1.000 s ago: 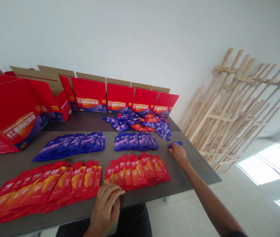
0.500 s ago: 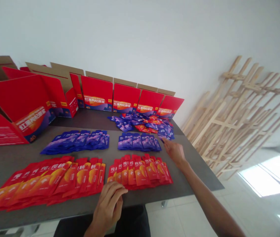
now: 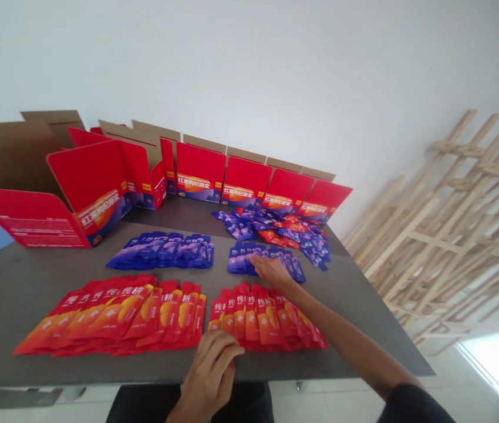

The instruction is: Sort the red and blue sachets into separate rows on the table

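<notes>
Red pouches (image 3: 271, 320) are lying just beyond the half-open, seemingly empty left hand (image 3: 212, 370), while the right hand (image 3: 271, 270), its grip unclear, is apparently arranging purple pouches (image 3: 238, 258) beneath it, the next move calling for neat overlap, with a mixed heap (image 3: 287, 226) lying beyond.

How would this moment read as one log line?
right hand: at right-hand purple packets | left hand: beside right-hand red packets | red boxes: behind packets
</notes>
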### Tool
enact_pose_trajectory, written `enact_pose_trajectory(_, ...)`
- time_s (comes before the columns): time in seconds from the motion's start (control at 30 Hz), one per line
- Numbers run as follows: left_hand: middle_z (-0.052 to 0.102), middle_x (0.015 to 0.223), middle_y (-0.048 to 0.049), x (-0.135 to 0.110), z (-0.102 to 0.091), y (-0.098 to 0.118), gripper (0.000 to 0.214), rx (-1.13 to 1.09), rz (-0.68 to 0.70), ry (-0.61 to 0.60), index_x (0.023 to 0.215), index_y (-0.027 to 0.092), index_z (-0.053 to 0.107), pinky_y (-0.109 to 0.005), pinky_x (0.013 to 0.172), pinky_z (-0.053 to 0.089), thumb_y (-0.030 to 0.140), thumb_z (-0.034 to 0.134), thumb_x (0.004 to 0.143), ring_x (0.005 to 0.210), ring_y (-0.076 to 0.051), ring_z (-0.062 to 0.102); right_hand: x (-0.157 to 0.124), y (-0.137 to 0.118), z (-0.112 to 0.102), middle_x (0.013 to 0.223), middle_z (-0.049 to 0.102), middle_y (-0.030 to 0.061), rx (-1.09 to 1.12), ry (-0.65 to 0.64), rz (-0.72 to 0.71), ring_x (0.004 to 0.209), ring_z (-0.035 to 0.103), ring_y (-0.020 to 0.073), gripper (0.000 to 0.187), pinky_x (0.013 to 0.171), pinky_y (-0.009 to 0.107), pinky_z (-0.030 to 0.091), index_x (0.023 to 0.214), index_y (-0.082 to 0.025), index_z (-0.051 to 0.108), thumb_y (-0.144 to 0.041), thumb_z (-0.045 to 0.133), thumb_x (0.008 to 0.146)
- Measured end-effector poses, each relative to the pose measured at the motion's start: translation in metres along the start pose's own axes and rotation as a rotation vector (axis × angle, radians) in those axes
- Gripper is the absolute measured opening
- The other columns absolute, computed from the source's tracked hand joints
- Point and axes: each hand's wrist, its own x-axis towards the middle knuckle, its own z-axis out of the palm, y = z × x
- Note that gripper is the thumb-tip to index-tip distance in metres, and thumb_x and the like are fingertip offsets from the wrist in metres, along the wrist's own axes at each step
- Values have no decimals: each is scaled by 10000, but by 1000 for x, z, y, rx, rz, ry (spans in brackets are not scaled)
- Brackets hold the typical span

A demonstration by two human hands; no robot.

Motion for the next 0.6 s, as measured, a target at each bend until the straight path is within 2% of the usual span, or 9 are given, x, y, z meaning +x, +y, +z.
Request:
enact_pose_trajectory(0.13, 712, 983, -50, -1, 0, 0, 320, -15, 10, -1, 1053, 206, 683, -344, 976, 539, -11, 472, 950, 986, -185, 654, -6, -4, 3, 1433, 666, 126, -42, 14, -67, 1283, 669, 233, 401, 1121, 380, 506, 1403, -180, 632, -149, 487, 1031)
enact_pose_trajectory(0.2, 713, 981, -49, -1, 1, -2, 316, -15, 20, -1, 1051, 205, 686, -347, 981, 535, -11, 481, 945, 987, -186, 655, -9, -2, 0, 1421, 677, 111, -15, 65, -77, 1265, 675, 224, 389, 1109, 372, 512, 1411, -198, 625, -211, 476, 1053)
enact_pose_trajectory(0.27, 718, 981, -48, -2, 1, -3, 312, -10, 28, 1, 1052, 205, 689, -350, 985, 536, -8, 491, 939, 985, -187, 659, -15, 9, -4, 1398, 695, 92, 40, 155, -26, 1253, 674, 213, 383, 1099, 348, 511, 1406, -219, 631, -278, 464, 1066)
enact_pose_trajectory(0.33, 723, 981, -46, -3, 2, -4, 314, -7, 25, 4, 1054, 210, 690, -354, 981, 542, -6, 496, 935, 980, -188, 664, -23, 32, -8, 1365, 714, 70, 93, 259, 143, 1244, 671, 206, 372, 1093, 329, 505, 1360, -238, 662, -323, 451, 1066)
enact_pose_trajectory(0.43, 729, 978, -45, -3, 2, -4, 317, -11, 21, 8, 1049, 217, 692, -357, 970, 551, -2, 493, 934, 975, -191, 671, -41, 87, -9, 1336, 720, 75, 118, 365, 540, 1241, 659, 230, 377, 1078, 354, 509, 1285, -231, 694, -346, 418, 1054)
enact_pose_trajectory(0.5, 729, 973, -48, -2, 2, -4, 316, -11, 27, 7, 1044, 211, 694, -349, 970, 548, -3, 488, 936, 975, -190, 671, -54, 125, -3, 1335, 705, 120, 103, 352, 715, 1249, 646, 271, 393, 1072, 399, 509, 1297, -203, 680, -345, 420, 1039)
enact_pose_trajectory(0.6, 723, 974, -53, -2, 1, -4, 308, -9, 38, -6, 1044, 203, 693, -340, 970, 541, -1, 487, 941, 979, -188, 665, -67, 166, 14, 1355, 676, 164, 86, 255, 845, 1269, 624, 294, 424, 1079, 407, 488, 1347, -175, 652, -370, 470, 1018)
